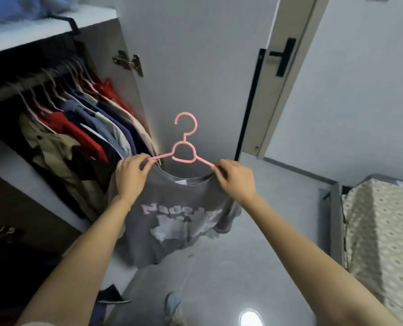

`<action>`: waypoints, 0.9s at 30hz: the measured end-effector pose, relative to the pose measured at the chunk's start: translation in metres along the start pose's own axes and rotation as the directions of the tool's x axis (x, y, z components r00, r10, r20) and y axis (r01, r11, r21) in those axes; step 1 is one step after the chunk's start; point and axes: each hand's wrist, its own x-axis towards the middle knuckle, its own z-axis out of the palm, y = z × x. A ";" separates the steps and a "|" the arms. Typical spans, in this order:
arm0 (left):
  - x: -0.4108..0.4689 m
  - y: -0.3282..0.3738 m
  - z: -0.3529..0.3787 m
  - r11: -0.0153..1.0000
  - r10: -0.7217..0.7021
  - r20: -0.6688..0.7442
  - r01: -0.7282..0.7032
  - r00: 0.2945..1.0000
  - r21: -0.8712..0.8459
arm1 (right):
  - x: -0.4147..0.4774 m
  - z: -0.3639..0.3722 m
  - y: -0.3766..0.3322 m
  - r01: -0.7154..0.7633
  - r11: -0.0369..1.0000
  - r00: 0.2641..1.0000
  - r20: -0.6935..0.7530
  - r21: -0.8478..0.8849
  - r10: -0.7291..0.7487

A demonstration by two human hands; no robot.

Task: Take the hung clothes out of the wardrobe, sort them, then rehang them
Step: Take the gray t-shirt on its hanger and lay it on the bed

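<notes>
A grey T-shirt (179, 222) with pale lettering hangs in the air just in front of the open wardrobe (43, 34), draped on a pink hanger (184, 151) whose hook points up. The left hand (131, 175) pinches one shoulder of the shirt against the hanger's arm, and the right hand (237, 178) pinches the other shoulder. Each grip is closed on cloth and hanger together. Inside the wardrobe, hung clothes (90, 123) in red, blue and beige crowd the rail (31, 83). A bed (383, 231) with a dotted cover stands to the right.

one hanger (204, 161), one T-shirt (177, 222), two hands (131, 176) (237, 178)
</notes>
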 end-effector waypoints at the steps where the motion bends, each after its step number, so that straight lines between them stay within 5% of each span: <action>1: -0.004 0.015 0.006 0.999 0.027 0.011 -0.027 1.000 -0.020 | -0.012 -0.010 0.011 -0.030 1.000 1.000 -0.011 -0.004 0.030; 7: -0.030 0.112 0.054 0.982 0.137 0.114 -0.119 0.984 -0.145 | -0.084 -0.076 0.073 -0.239 0.968 0.971 -0.020 -0.069 0.239; 15: -0.062 0.262 0.130 0.918 0.302 0.335 -0.178 0.893 -0.355 | -0.188 -0.157 0.152 -0.543 0.818 0.840 -0.147 -0.190 0.523; 19: -0.076 0.344 0.164 0.870 0.414 0.391 -0.231 0.822 -0.436 | -0.243 -0.197 0.180 -0.692 0.694 0.720 -0.258 -0.200 0.644; 27: -0.116 0.507 0.228 0.684 0.706 0.447 -0.363 0.549 -0.633 | -0.344 -0.269 0.217 -0.931 0.343 0.361 -0.441 -0.123 0.822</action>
